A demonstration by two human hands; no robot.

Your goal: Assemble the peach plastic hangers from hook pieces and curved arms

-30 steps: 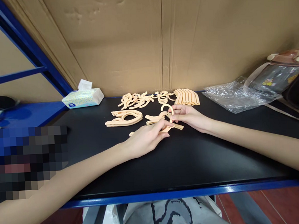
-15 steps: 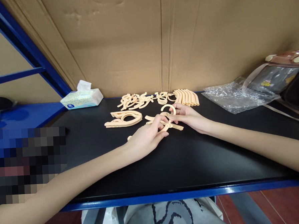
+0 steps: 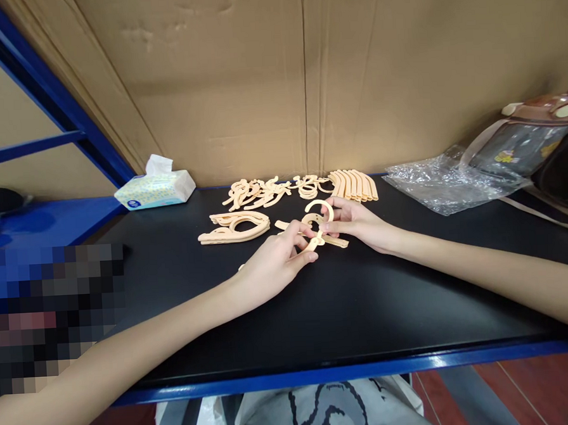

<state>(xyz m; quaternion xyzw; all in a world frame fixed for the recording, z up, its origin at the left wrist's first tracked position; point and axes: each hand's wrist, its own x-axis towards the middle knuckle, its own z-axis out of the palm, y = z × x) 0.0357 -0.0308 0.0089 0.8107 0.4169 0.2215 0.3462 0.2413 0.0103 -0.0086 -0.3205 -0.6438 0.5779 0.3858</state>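
Above the black tabletop (image 3: 365, 310), both hands are closed on parts of a beige plastic folding hanger. My right hand (image 3: 355, 220) pinches the curved hanger hook (image 3: 330, 207) near its base. Just left of it, my left hand (image 3: 283, 254) grips a hanger arm (image 3: 311, 243) close to the joint below the hook. Part of that arm is hidden behind my left hand, with its pale end showing near the wrist. More beige pieces lie right behind my fingers. A stack of folded hangers (image 3: 259, 226) rests to the left of my hands.
Loose beige hanger pieces (image 3: 259, 191), several hooks (image 3: 307, 187) and a row of hanger arms (image 3: 353, 185) lie along the cardboard wall (image 3: 220, 82). A tissue pack (image 3: 156, 189) stands back left. Clear plastic wrap (image 3: 446, 178) and a bottle (image 3: 518, 143) are at right.
My left hand and the hanger arm have shifted very slightly left. My right hand keeps its pinch at the hook, almost unmoved.
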